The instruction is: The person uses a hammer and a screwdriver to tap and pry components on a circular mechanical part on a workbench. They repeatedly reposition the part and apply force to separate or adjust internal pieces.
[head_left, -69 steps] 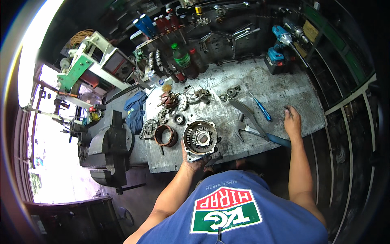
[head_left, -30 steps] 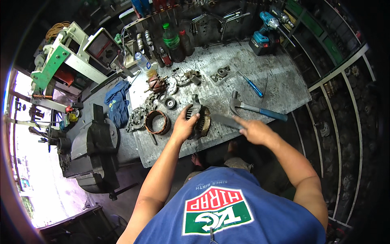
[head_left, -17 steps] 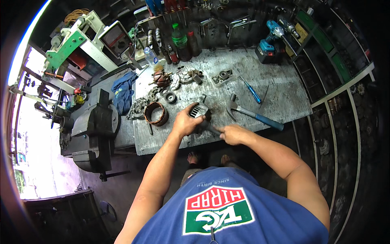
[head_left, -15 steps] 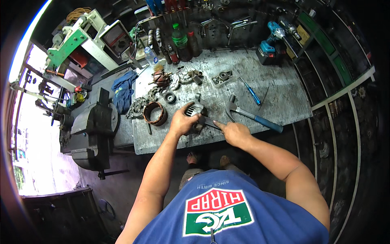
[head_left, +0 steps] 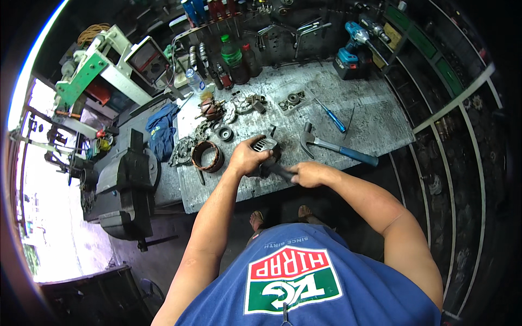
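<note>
Near the front edge of the metal-topped bench (head_left: pixel 375 122), my left hand (head_left: pixel 246 157) is closed around a grey slotted metal casing (head_left: pixel 264 144). My right hand (head_left: pixel 312 175) grips the end of a dark, flat bar-like tool (head_left: pixel 279 171), smeared by motion; its far end lies against the lower side of the casing, and its kind cannot be made out. A copper-wound ring (head_left: pixel 207 156) rests left of my left hand. Beyond it are a small black pulley (head_left: pixel 224 133) and a rotor (head_left: pixel 211 107). To the right lies a claw hammer (head_left: pixel 342 151) with a blue handle.
A blue screwdriver (head_left: pixel 335 120) and a clear tray (head_left: pixel 293 101) of small parts lie farther back. Bottles (head_left: pixel 232 57) and a cordless power tool (head_left: pixel 353 51) stand along the rear. A large bench vise (head_left: pixel 125 179) and blue cloth (head_left: pixel 161 130) are at the left.
My right hand has shifted slightly left and down with the tool, which is now blurred and tilted. My left hand keeps its hold on the casing. The whole view has shifted a little.
</note>
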The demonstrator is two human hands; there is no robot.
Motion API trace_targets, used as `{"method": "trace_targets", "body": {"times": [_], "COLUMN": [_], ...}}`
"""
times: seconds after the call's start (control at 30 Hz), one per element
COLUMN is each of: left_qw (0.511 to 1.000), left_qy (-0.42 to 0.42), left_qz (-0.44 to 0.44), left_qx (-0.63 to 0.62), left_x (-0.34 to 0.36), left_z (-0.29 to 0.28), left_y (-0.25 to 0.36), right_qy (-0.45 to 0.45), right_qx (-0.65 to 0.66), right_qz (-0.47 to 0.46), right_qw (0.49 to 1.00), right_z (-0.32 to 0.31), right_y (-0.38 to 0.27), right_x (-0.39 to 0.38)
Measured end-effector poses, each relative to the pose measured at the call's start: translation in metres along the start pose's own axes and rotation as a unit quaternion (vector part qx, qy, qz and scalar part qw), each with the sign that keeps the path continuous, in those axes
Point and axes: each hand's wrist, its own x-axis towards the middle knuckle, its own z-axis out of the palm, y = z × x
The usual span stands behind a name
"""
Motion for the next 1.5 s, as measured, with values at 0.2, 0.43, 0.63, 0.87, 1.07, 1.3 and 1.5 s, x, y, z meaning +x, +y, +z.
{"method": "trace_targets", "body": {"times": [0.2, 0.43, 0.63, 0.87, 1.07, 1.3, 1.5], "left_qw": [1.0, 0.998, 1.0, 1.0, 0.999, 0.996, 0.994], "left_qy": [-0.004, -0.014, -0.024, -0.026, -0.033, -0.026, -0.021], "left_qz": [0.0, -0.01, 0.013, 0.004, -0.006, -0.047, -0.037], "left_qx": [0.002, -0.059, -0.006, 0.017, -0.036, -0.071, -0.097], "left_x": [0.012, 0.026, 0.028, 0.018, 0.021, 0.033, 0.03], "left_z": [-0.002, -0.006, -0.008, -0.004, -0.009, -0.012, -0.015], "left_y": [-0.009, -0.018, -0.014, -0.008, -0.009, -0.016, -0.021], "right_qy": [0.001, 0.026, 0.092, 0.064, 0.065, 0.005, 0.144], "right_qx": [0.009, -0.037, -0.043, -0.014, -0.005, -0.076, -0.037], "right_qz": [0.021, 0.086, 0.12, 0.076, -0.018, 0.073, 0.096], "right_qw": [1.0, 0.995, 0.988, 0.995, 0.998, 0.994, 0.984], "right_z": [0.016, 0.02, 0.005, 0.014, 0.01, 0.008, 0.012], "right_y": [-0.023, -0.034, -0.042, -0.039, -0.037, -0.035, -0.035], "right_x": [-0.006, -0.009, -0.012, -0.009, -0.007, 0.0, -0.001]}}
